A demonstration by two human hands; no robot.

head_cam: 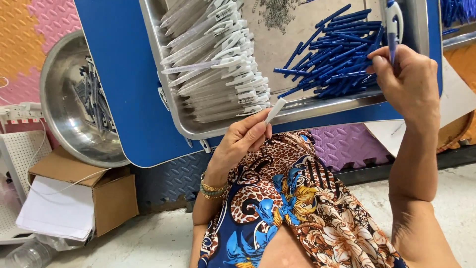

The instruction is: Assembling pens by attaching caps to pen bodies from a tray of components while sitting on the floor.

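My left hand (243, 141) pinches a white pen barrel (275, 110) between thumb and fingers, its tip pointing up toward the edge of the steel tray (297, 106). My right hand (409, 79) holds up an assembled blue and white pen (393, 27) over the tray's right side. In the tray lie a heap of white clear pen barrels with clips (218, 59) on the left and a pile of blue pen parts (337, 54) on the right. Small dark springs (277, 12) are scattered at the tray's far end.
The tray rests on a blue board (124, 84) above my patterned lap. A large steel bowl (64, 104) with finished pens leans at the left. A cardboard box (99, 193) with white paper stands on the floor. Pink, orange and purple foam mats lie beneath.
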